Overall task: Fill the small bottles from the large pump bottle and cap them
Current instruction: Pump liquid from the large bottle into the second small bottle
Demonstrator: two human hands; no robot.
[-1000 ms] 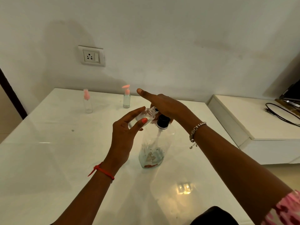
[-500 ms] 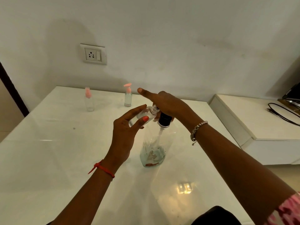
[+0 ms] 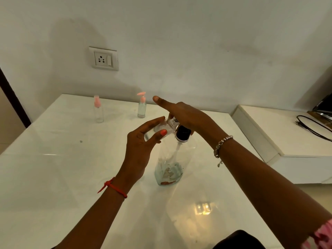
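A large clear pump bottle [image 3: 170,164] with a black collar stands mid-table, a little bluish liquid at its bottom. My left hand [image 3: 142,150] holds a small clear uncapped bottle [image 3: 164,125], tilted, with its mouth up against the pump head. My right hand [image 3: 186,115] lies flat over the pump head and hides it, the forefinger straight and pointing left. Two small bottles stand at the back of the table: one with a pink spray cap [image 3: 98,109] on the left, one with a pink pump cap [image 3: 142,106] further right.
The white glossy table [image 3: 62,168] meets a white wall with a socket plate [image 3: 103,58]. A lower white ledge [image 3: 280,130] on the right carries a black cable [image 3: 312,125]. A dark object sits at the bottom edge.
Both hands and the small bottle stay at the pump head; the black collar stands slightly higher than a second ago. The camera has shifted a little.
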